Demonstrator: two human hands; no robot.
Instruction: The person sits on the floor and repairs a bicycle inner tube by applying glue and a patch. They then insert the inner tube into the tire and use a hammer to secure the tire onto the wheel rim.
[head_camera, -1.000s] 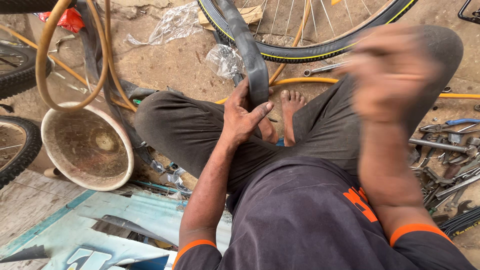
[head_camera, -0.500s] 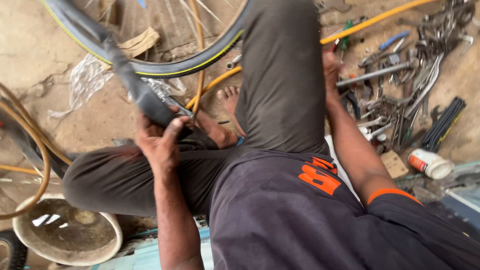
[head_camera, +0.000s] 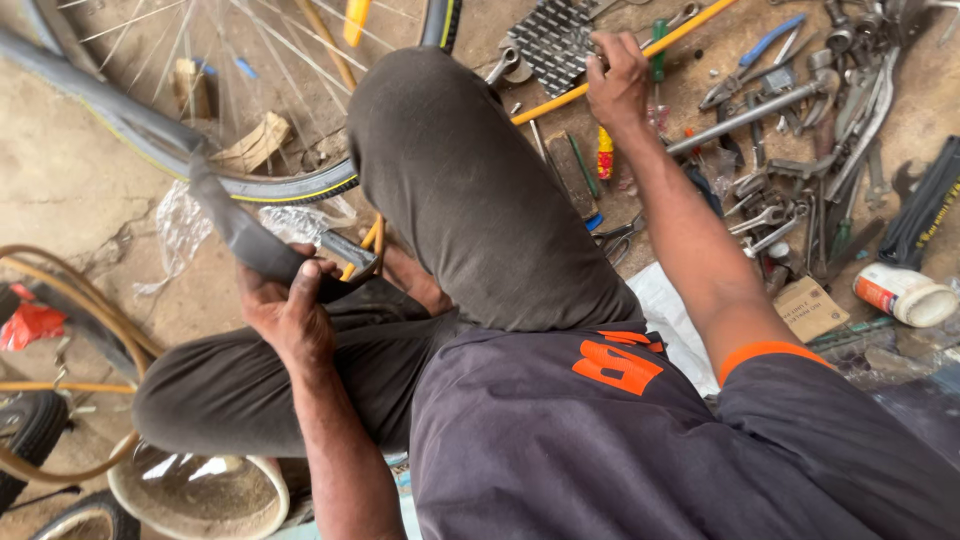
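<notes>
black inner tube (head_camera: 235, 225) bent limp beside wheel, likely deflated.
</notes>
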